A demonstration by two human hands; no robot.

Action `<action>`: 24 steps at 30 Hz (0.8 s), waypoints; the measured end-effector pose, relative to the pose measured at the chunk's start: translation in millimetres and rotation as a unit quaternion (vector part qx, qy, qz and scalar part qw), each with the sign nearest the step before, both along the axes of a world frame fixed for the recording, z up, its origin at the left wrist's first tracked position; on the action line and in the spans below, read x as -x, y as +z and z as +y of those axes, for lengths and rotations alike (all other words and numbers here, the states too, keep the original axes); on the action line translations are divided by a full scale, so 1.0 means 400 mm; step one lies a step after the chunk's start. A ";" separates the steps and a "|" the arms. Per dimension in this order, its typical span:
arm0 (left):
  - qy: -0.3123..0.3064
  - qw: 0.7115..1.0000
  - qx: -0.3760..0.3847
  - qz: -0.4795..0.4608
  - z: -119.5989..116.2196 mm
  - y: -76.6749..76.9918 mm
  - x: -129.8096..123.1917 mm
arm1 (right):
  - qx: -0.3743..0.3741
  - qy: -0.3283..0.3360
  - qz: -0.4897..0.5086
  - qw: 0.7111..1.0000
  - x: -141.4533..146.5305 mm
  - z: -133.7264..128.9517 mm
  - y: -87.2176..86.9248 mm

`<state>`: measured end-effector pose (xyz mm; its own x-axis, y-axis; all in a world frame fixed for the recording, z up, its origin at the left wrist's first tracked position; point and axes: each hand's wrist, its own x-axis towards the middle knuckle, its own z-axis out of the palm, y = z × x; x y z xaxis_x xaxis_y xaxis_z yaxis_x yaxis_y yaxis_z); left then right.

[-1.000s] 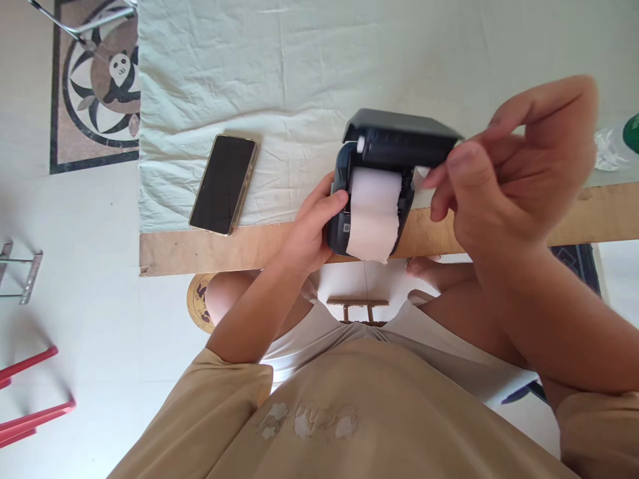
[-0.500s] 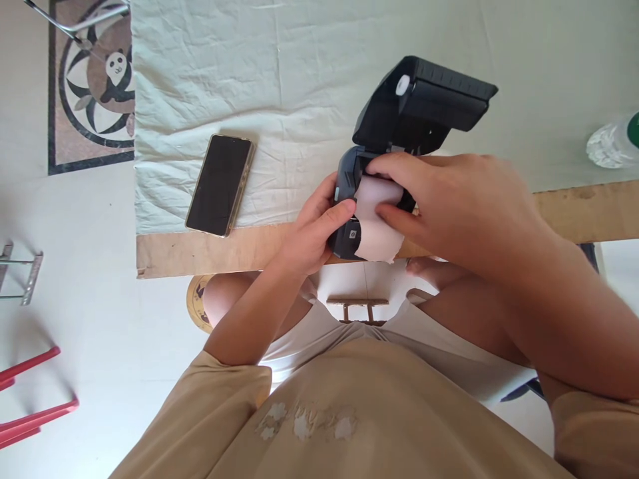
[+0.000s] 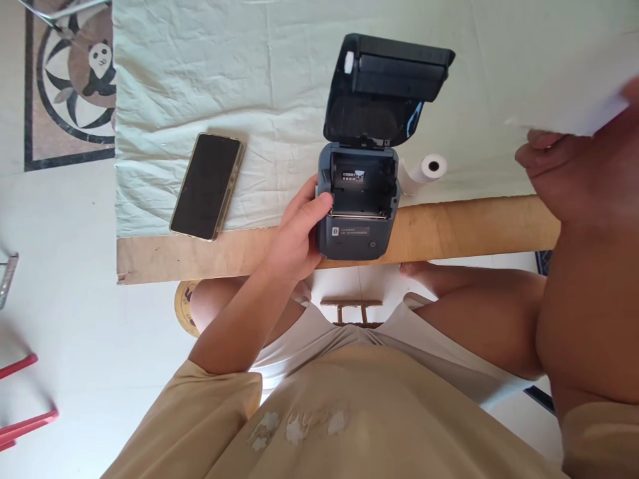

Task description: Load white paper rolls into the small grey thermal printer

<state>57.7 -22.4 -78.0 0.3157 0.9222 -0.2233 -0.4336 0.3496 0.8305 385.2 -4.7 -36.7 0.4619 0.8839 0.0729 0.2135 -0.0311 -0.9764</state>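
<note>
My left hand [image 3: 298,233] grips the left side of a dark portable label printer [image 3: 357,236], its thumb on the edge of the paper bay. The printer's lid [image 3: 382,86] stands raised, and the bay [image 3: 363,189] shows bare, with a printed sticker inside. Out at the right edge, my right hand [image 3: 584,173] is closed on white paper [image 3: 574,93], smeared by motion. Just right of the printer, a white paper roll [image 3: 433,167] with a dark core hole lies on the cloth.
A smartphone [image 3: 206,186] lies face up on the pale green tablecloth [image 3: 279,66], left of the printer. The table's wooden edge [image 3: 474,227] runs close to my knees. Red stool legs [image 3: 30,426] show on the floor at lower left.
My right hand has taken the paper out of the printer and swung far right with it. The bay and the roll beside the printer have come into sight. My left hand still holds the printer.
</note>
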 end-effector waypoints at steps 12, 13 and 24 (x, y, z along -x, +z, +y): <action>0.003 1.000 0.002 -0.005 0.001 0.004 0.000 | 0.081 0.013 -0.340 0.937 -0.018 -0.049 -0.092; 0.002 1.000 0.000 -0.004 0.001 0.005 0.000 | 0.085 0.019 -0.344 0.935 -0.021 -0.046 -0.098; -0.015 0.999 -0.004 -0.031 -0.005 -0.001 0.008 | -0.156 0.159 -0.453 0.863 0.104 -0.101 -0.093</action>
